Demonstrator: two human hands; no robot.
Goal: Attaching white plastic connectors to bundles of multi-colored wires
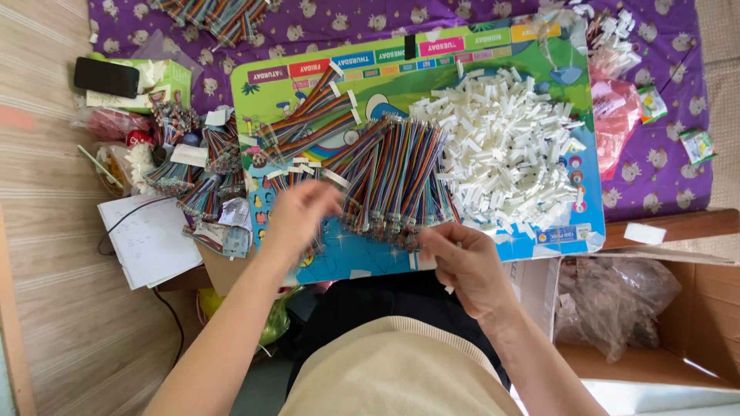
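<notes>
Looking down from the head camera, I take the colourful board (pixel 493 54) on my lap as the landmark. At its middle lies a fan of rainbow ribbon cables (pixel 397 173), their ends pointing toward me. On the board's right half sits a big heap of white plastic connectors (pixel 505 150), and toward its upper left lie a few cable bundles with white ends (pixel 308 115).

My left hand (pixel 297 216) is at the near left of the fan; it is blurred, fingers curled over cable ends, but I cannot tell whether that grip is clenched on one or loose. My right hand (pixel 462 258) sits at the board's near edge, just below the fan, fingers pinched together on something small that I cannot make out.

Judging progress: left of the board, a pile of bundled cable sets (pixel 193 166) looks like finished work, beside a white notebook (pixel 150 239) and a black phone (pixel 106 77). The connector heap is still large and the fan thick, so I judge much remains. Right of the board stands an open cardboard box (pixel 686 308).
</notes>
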